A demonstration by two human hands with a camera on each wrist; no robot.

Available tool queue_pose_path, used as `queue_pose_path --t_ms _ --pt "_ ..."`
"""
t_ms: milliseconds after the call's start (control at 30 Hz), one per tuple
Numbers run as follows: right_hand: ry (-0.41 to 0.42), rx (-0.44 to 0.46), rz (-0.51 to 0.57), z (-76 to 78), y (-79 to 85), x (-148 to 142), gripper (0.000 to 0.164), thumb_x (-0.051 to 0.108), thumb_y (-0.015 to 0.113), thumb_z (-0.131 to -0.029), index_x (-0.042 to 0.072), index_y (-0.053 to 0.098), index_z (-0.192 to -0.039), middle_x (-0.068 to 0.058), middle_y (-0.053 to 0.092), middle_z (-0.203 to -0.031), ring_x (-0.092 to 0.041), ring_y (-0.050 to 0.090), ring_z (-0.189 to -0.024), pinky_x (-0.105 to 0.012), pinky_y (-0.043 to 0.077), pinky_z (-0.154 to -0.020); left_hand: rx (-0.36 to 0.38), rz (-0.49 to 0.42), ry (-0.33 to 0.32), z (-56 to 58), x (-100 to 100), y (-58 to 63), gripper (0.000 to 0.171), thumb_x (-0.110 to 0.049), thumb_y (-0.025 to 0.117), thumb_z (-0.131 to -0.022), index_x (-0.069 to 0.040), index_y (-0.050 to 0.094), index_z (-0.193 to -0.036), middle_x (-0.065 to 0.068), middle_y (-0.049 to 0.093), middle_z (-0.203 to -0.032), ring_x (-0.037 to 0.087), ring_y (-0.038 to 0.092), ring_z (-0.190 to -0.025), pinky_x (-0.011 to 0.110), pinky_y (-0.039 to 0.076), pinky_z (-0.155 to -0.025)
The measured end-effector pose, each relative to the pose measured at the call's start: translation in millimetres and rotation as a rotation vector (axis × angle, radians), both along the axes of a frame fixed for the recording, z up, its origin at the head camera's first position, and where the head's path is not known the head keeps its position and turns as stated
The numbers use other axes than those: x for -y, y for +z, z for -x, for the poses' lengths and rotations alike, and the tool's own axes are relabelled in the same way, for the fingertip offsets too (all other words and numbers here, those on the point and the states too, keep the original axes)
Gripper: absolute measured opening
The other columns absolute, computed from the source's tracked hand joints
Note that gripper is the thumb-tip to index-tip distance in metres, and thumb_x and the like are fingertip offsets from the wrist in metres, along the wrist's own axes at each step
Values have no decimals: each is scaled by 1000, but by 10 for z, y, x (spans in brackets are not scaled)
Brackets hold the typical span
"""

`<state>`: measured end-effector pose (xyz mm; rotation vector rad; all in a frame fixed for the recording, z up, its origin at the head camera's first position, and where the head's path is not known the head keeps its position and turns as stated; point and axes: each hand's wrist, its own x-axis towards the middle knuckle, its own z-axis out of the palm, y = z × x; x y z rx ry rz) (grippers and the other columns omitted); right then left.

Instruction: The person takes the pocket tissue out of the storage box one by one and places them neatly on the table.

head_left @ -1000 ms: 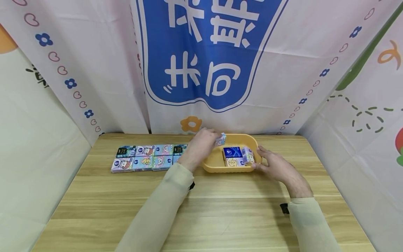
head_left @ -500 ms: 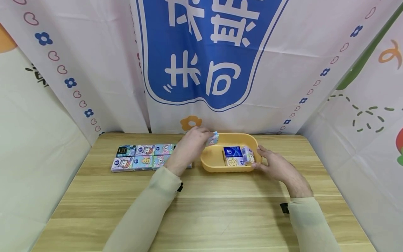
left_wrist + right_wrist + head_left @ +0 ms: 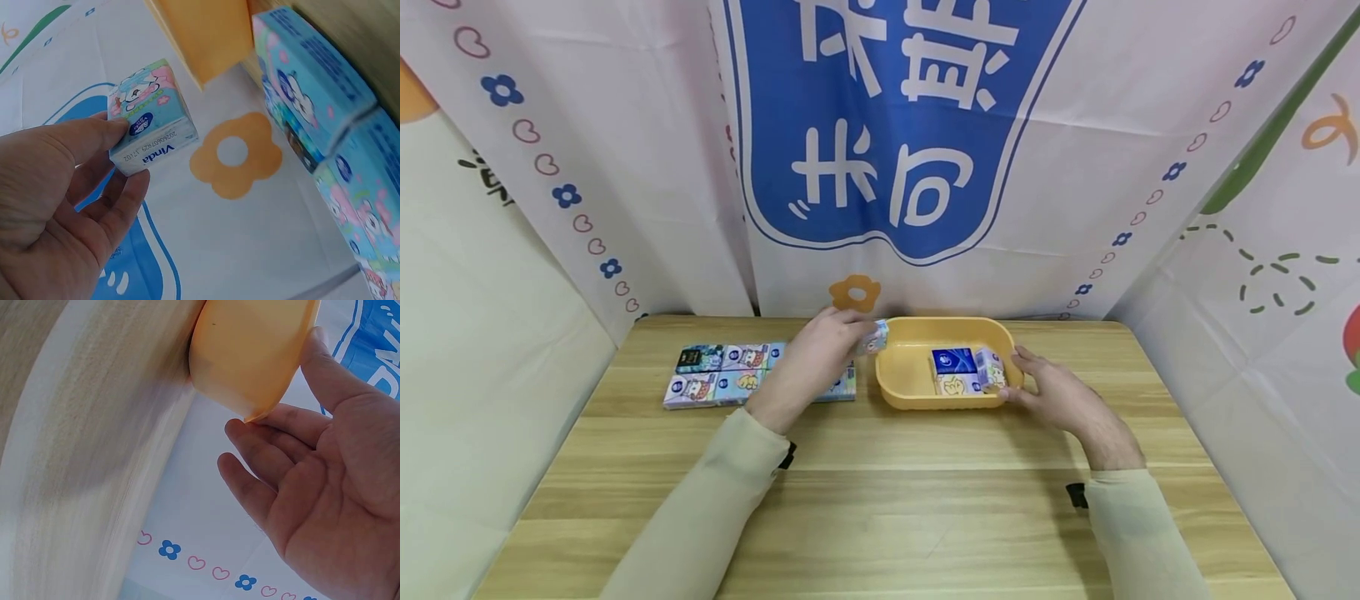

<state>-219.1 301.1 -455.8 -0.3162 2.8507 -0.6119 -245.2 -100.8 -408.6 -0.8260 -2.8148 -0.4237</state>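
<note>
In the head view my left hand (image 3: 818, 357) is just left of a yellow plastic basket (image 3: 895, 385), above the right part of the tissue-pack rows. It pinches a small light-blue and pink tissue pack (image 3: 150, 103) between thumb and fingers; "Vinda" is printed on its side. My right hand (image 3: 1067, 402) holds the basket's right end, thumb and fingers spread about the rim. Inside the basket, toward the right, lie a dark blue tissue pack (image 3: 952, 360), a yellow-and-white one (image 3: 957, 385) and a tilted lilac one (image 3: 990, 370).
Two rows of tissue packs (image 3: 692, 390) lie side by side left of the basket, their right part partly hidden by my left hand. A printed cloth (image 3: 1052, 208) hangs behind the wooden table (image 3: 880, 517).
My left hand has moved left with the tissue pack, from over the basket's left part to just outside its rim. My right hand and the basket have stayed in place.
</note>
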Motion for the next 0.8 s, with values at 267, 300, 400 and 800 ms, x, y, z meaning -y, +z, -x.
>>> queue_pose_path --t_ms 267,300,400,800 --pt "8 -6 -4 -1 4 -9 83 45 75 -116 -3 44 -176 -26 27 -192 -61 33 -174 -77 30 -143 3 -36 3 -90 212 -31 35 0 78 -111 -11 84 -144 13 82 -149 37 75 -141 52 67 -122" --pt "9 -6 -7 1 3 -9 83 45 75 -116 -2 44 -176 -26 27 -192 -61 33 -174 -77 30 -142 9 -37 6 -103 240 -37 35 -1 78 -111 -11 83 -144 13 82 -149 37 75 -142 52 66 -123" --pt "8 -5 -9 1 6 2 84 47 74 -116 -2 44 -177 -25 27 -192 -61 34 -174 -78 31 -142 13 -47 5 -133 343 -56 34 -2 78 -111 -10 83 -144 14 82 -149 38 76 -140 54 66 -122" --pt "1 -1 -14 0 27 5 83 46 75 -116 -2 44 -176 -25 28 -192 -60 34 -174 -77 31 -142 24 -55 12 -214 805 -120 38 5 78 -108 -5 82 -144 19 82 -145 45 76 -136 62 66 -119"
